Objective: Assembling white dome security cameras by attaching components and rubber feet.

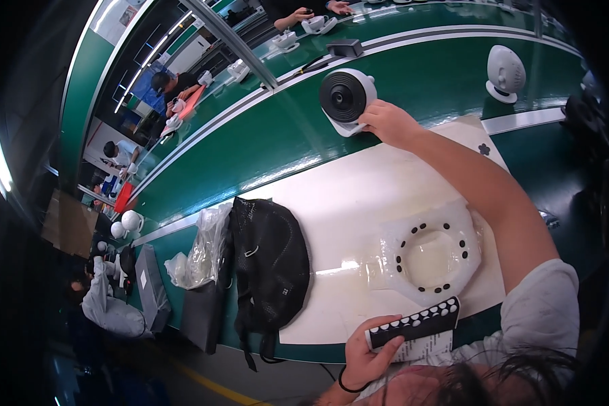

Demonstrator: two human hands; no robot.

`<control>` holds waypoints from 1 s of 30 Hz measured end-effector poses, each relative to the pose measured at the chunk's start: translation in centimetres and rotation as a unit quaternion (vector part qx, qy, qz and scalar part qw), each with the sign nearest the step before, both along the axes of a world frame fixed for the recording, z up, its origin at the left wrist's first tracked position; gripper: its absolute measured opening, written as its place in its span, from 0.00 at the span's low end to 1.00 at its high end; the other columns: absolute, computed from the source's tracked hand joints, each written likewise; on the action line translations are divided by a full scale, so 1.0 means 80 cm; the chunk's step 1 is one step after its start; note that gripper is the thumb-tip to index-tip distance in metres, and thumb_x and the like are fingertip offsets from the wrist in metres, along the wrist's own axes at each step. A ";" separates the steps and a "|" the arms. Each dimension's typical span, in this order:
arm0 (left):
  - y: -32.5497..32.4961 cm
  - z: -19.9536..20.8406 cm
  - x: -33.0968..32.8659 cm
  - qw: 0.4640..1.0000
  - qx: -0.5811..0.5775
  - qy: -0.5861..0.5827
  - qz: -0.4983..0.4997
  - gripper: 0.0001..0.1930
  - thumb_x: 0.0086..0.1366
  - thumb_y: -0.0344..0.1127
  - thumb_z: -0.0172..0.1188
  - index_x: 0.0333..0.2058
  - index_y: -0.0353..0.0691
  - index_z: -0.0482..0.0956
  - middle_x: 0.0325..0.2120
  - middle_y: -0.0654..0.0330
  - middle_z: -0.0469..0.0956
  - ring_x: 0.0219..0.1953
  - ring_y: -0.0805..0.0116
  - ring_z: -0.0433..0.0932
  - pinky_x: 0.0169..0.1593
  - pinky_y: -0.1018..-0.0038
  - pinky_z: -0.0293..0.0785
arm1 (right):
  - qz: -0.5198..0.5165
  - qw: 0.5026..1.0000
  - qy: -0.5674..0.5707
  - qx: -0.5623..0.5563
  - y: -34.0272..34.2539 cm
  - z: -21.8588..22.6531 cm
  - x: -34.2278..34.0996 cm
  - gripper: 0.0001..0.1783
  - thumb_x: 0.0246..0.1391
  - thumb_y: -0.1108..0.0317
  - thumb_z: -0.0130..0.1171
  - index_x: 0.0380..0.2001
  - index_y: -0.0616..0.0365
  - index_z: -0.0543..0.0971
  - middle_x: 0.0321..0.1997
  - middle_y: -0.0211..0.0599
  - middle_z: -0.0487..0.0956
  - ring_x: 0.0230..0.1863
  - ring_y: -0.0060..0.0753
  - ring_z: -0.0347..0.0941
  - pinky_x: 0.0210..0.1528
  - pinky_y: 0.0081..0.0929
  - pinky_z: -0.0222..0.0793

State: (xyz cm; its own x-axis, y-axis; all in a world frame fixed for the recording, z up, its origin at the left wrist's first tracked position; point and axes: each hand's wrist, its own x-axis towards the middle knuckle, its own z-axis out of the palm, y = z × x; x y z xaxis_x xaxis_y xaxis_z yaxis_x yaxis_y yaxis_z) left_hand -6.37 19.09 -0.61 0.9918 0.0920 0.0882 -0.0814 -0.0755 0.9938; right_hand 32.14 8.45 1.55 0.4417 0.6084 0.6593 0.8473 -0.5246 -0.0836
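Observation:
My right arm reaches far over the work surface. At its end my right hand (390, 124) is closed on the lower edge of a white rounded device with a black ringed front (344, 98), at the green belt. Low in the view, my left hand (371, 353) grips a black sheet with rows of white round spots (419, 322). A printed paper hangs below that sheet. Just beyond it lies a whitish ring-shaped pad (394, 274) with several small black dots around its opening, resting on a pale board (345, 271).
A black bag (272, 264) lies left of the pad, with a clear plastic bag (206, 247) and a dark grey box (205, 314) beside it. Another white device (505, 73) stands on the green belt (426, 74). A metal post (233, 44) rises there. Other people sit farther along.

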 end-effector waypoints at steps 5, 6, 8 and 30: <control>-0.001 -0.008 0.000 0.999 0.014 -0.037 0.010 0.13 0.50 0.29 0.60 0.37 0.33 0.74 0.33 0.54 0.75 0.34 0.69 0.75 0.38 0.80 0.69 | 0.000 0.948 0.270 0.171 -0.032 0.061 -0.099 0.12 0.49 0.60 0.54 0.31 0.58 0.74 0.26 0.35 0.75 0.26 0.30 0.70 0.29 0.24 0.63; 0.000 -0.008 0.000 0.999 0.018 -0.028 0.013 0.13 0.50 0.29 0.59 0.37 0.33 0.74 0.33 0.54 0.75 0.34 0.69 0.75 0.38 0.80 0.69 | 0.001 0.948 0.270 0.170 -0.041 0.073 -0.118 0.12 0.49 0.60 0.54 0.31 0.58 0.74 0.26 0.35 0.75 0.26 0.30 0.70 0.29 0.24 0.63; -0.005 -0.006 -0.002 0.999 0.013 -0.029 0.014 0.14 0.51 0.28 0.59 0.38 0.31 0.73 0.34 0.54 0.75 0.35 0.71 0.74 0.39 0.81 0.68 | 0.045 0.865 0.456 0.203 -0.068 0.101 -0.163 0.12 0.50 0.64 0.53 0.34 0.62 0.72 0.25 0.32 0.75 0.27 0.20 0.69 0.32 0.20 0.62; -0.026 -0.003 0.001 0.999 -0.018 -0.041 0.018 0.13 0.52 0.25 0.57 0.37 0.28 0.70 0.34 0.54 0.74 0.36 0.72 0.72 0.41 0.80 0.67 | 0.206 0.752 0.602 0.172 -0.142 0.123 -0.291 0.19 0.46 0.65 0.58 0.40 0.64 0.71 0.31 0.35 0.75 0.30 0.18 0.69 0.34 0.16 0.64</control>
State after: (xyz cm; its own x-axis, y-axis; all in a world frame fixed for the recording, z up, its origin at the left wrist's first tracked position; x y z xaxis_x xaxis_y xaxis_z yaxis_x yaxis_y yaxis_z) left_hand -6.30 17.03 -0.88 0.9774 0.1312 0.1660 -0.1614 -0.0450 0.9859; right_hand 8.89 -2.91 11.39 0.6652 0.7420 0.0835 0.1346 -0.0091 -0.9909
